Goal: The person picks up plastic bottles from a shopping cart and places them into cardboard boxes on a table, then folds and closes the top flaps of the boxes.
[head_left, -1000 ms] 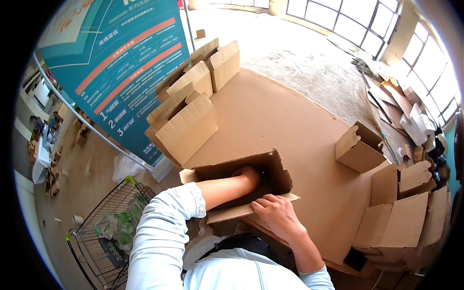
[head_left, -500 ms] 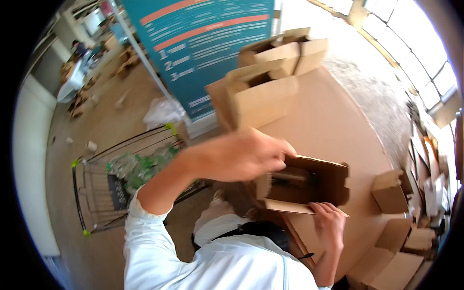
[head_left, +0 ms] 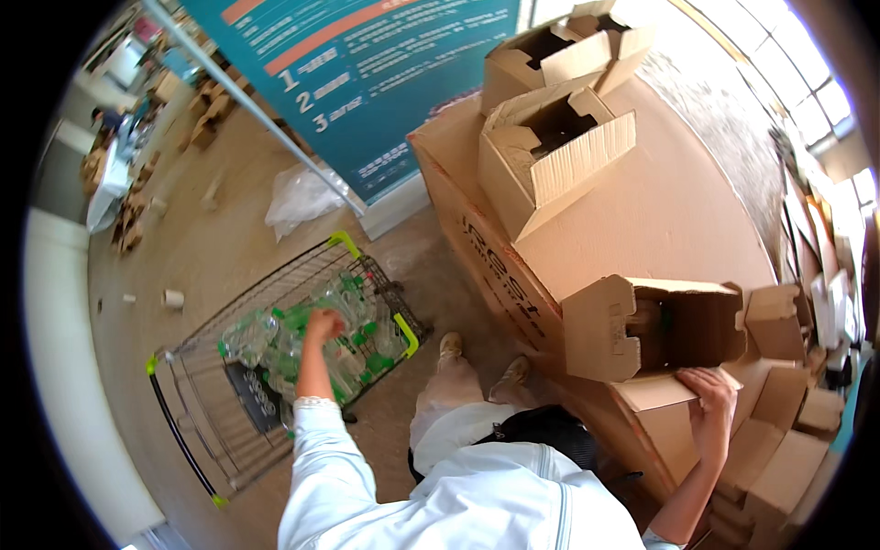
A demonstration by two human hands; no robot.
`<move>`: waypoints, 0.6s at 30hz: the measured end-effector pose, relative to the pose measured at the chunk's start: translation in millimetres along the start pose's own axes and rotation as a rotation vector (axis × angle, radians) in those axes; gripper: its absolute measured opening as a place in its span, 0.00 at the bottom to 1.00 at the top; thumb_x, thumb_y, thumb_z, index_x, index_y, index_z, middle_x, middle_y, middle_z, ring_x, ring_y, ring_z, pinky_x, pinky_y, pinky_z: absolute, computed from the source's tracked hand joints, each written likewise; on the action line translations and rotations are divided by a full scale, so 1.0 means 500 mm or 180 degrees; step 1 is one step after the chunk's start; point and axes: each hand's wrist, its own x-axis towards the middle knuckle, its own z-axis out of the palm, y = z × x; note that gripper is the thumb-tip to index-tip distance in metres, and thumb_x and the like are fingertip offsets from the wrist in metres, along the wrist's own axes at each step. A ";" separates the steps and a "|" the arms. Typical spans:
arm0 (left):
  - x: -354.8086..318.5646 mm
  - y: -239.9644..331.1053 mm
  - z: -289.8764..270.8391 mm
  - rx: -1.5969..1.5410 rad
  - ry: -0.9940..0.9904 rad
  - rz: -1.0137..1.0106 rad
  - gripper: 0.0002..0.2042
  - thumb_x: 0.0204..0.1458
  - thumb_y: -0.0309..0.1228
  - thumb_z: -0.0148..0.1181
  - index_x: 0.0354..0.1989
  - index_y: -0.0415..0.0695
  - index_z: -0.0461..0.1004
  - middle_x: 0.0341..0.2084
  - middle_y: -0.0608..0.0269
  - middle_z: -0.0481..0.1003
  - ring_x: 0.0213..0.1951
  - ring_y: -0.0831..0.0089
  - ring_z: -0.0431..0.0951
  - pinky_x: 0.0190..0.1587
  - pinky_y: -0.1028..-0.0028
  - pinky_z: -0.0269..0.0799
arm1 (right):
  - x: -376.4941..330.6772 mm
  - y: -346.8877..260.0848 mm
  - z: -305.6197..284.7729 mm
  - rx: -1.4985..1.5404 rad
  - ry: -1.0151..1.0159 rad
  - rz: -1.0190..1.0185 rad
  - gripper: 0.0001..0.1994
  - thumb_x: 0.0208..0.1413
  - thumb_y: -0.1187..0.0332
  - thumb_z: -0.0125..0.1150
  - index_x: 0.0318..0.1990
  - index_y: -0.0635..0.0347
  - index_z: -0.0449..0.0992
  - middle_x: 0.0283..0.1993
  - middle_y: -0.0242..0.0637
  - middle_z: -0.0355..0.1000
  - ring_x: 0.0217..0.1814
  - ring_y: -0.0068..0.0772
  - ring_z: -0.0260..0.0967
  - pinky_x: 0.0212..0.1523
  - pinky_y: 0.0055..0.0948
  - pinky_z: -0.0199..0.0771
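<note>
Holding the front flap of an open cardboard box on the cardboard tabletop with the right hand. Lower down, keeping the left hand at green-capped clear plastic bottles inside the wire shopping cart, with no telling whether wide or closed. Beyond, seeing more open boxes near a teal banner.

Bright daylight enters through dark-framed, multi-paned windows at upper right, their panes bleached to white. Deep shadow fills the open brown cardboard box right of centre. Fisheye distortion bends straight edges, and black vignetting closes the corners.
</note>
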 end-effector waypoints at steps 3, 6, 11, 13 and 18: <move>0.156 -0.043 0.109 0.0800 0.0180 -0.0427 0.34 0.48 0.41 0.66 0.56 0.24 0.64 0.38 0.33 0.75 0.15 0.52 0.75 0.20 0.59 0.71 | -0.014 -0.039 0.011 -0.0738 0.0061 0.0164 0.18 0.32 0.81 0.52 0.37 0.64 0.78 0.45 0.44 0.76 0.55 0.48 0.69 0.62 0.47 0.62; 0.275 -0.161 0.093 0.1999 0.0598 0.0223 0.43 0.45 0.55 0.63 0.59 0.26 0.62 0.51 0.34 0.71 0.47 0.50 0.77 0.45 0.54 0.73 | -0.030 -0.028 0.022 -0.1098 0.0015 0.0308 0.22 0.31 0.81 0.55 0.41 0.63 0.77 0.51 0.43 0.73 0.60 0.46 0.65 0.68 0.49 0.54; 0.279 -0.117 0.170 0.2674 0.0917 -0.0264 0.52 0.42 0.67 0.57 0.55 0.21 0.58 0.53 0.39 0.66 0.51 0.49 0.73 0.51 0.54 0.70 | -0.058 -0.064 0.036 -0.1281 0.0142 0.0956 0.30 0.29 0.84 0.60 0.49 0.61 0.73 0.59 0.42 0.67 0.67 0.44 0.58 0.70 0.49 0.50; 0.270 -0.131 0.168 0.2548 0.1104 -0.0504 0.52 0.45 0.66 0.56 0.54 0.19 0.56 0.52 0.39 0.66 0.48 0.47 0.74 0.49 0.53 0.71 | -0.052 -0.051 0.041 -0.1307 0.0281 0.0822 0.28 0.29 0.82 0.61 0.47 0.59 0.74 0.58 0.41 0.68 0.66 0.43 0.60 0.70 0.49 0.51; 0.185 -0.028 0.149 0.0566 0.0628 -0.0746 0.38 0.52 0.60 0.53 0.57 0.35 0.61 0.42 0.49 0.71 0.38 0.58 0.76 0.35 0.62 0.74 | -0.065 -0.029 0.058 -0.1188 0.0515 0.0651 0.22 0.30 0.79 0.64 0.41 0.56 0.77 0.53 0.34 0.73 0.63 0.36 0.64 0.69 0.48 0.54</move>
